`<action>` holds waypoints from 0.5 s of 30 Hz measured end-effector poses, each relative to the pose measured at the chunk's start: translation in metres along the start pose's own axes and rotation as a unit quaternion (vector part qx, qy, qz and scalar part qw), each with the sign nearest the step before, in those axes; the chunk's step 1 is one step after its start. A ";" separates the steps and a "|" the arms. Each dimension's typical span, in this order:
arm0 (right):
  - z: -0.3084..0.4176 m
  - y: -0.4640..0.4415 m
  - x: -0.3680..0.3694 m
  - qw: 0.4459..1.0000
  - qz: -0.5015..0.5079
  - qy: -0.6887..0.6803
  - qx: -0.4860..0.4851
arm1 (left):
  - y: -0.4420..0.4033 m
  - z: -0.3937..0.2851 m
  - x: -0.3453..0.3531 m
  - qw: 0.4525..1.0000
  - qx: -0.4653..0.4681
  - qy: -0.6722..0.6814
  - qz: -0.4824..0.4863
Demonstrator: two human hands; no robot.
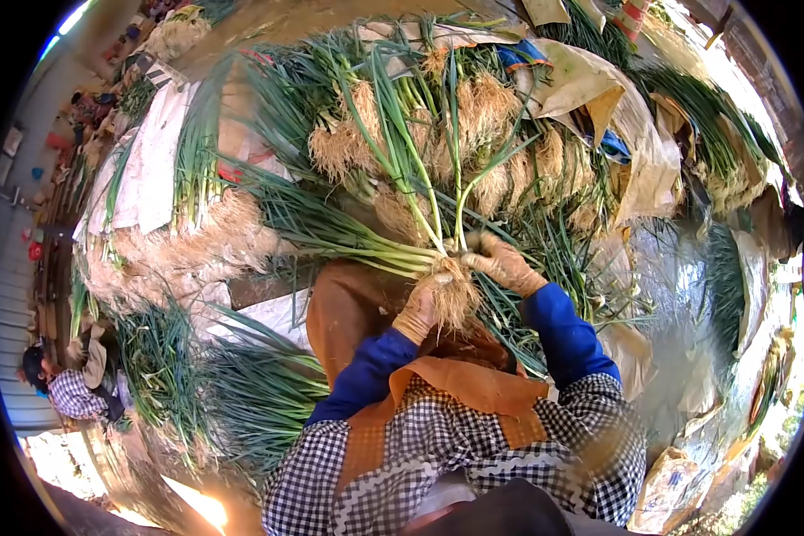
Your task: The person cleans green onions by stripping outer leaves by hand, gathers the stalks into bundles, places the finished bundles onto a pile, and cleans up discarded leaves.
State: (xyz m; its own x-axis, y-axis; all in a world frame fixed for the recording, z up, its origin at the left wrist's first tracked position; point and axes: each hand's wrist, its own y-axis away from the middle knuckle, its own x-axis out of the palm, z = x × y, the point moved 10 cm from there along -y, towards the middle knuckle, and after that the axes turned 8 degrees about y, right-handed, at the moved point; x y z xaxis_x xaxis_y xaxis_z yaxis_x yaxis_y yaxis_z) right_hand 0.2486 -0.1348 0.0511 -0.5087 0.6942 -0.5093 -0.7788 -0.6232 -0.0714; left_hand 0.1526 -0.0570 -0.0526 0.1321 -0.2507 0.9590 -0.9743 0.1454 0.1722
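My left hand point(422, 310) is closed round the root end of a bunch of green onions point(379, 250), whose leaves fan out to the left. Pale stringy roots point(456, 297) hang down over my lap beside it. My right hand point(502, 264) is just to the right, its fingers closed at the base of a few upright green onion stalks point(459, 192). These stalks meet the bunch near the roots. Both hands appear to wear tan, dirt-stained gloves. The fingertips are partly hidden by stalks and roots.
Piles of green onions with roots point(482, 112) lie ahead, and another rooted row point(183, 228) lies to the left. A leafy heap point(254, 384) is at lower left. Tan sacking point(589, 80) covers part of the far pile. Another person point(75, 391) sits at far left.
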 end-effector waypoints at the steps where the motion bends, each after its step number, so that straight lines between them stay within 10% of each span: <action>1: 0.002 0.000 0.016 0.992 0.118 0.049 0.021 | 0.003 -0.001 -0.002 1.000 -0.001 0.001 0.010; 2: 0.004 0.007 0.030 0.966 0.235 0.100 0.041 | 0.009 -0.002 0.009 1.000 -0.001 0.004 0.019; 3: -0.002 0.014 0.017 0.937 0.234 -0.217 0.138 | 0.015 -0.011 0.015 0.999 0.041 -0.004 -0.029; 5: -0.011 0.018 -0.045 0.876 0.162 -0.438 0.120 | 0.008 -0.002 -0.046 0.996 -0.023 -0.089 -0.007; 7: -0.022 0.025 -0.155 0.980 -0.084 -0.173 0.053 | 0.019 0.000 -0.014 0.998 -0.049 -0.049 0.003; 9: -0.013 0.016 -0.172 0.983 -0.020 0.068 0.167 | 0.018 0.001 0.011 0.997 -0.057 -0.026 0.037; 11: -0.081 0.001 -0.184 0.933 -0.083 0.351 0.012 | 0.032 -0.006 0.021 0.997 -0.065 -0.039 0.007; 14: -0.023 -0.055 -0.122 0.898 -0.056 0.416 0.131 | 0.006 0.013 -0.046 0.994 -0.033 -0.076 0.072; 15: 0.001 -0.072 -0.071 0.945 -0.062 0.266 -0.181 | 0.022 0.008 -0.016 0.996 -0.053 -0.045 0.050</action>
State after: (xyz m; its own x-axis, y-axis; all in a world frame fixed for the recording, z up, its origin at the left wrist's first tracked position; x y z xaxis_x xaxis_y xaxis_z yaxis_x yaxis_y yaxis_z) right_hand 0.3404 -0.1387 0.0932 -0.0905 0.5510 -0.8296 -0.5950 -0.6979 -0.3986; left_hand 0.1279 -0.0571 -0.0660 0.0136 -0.3145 0.9492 -0.9565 0.2726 0.1040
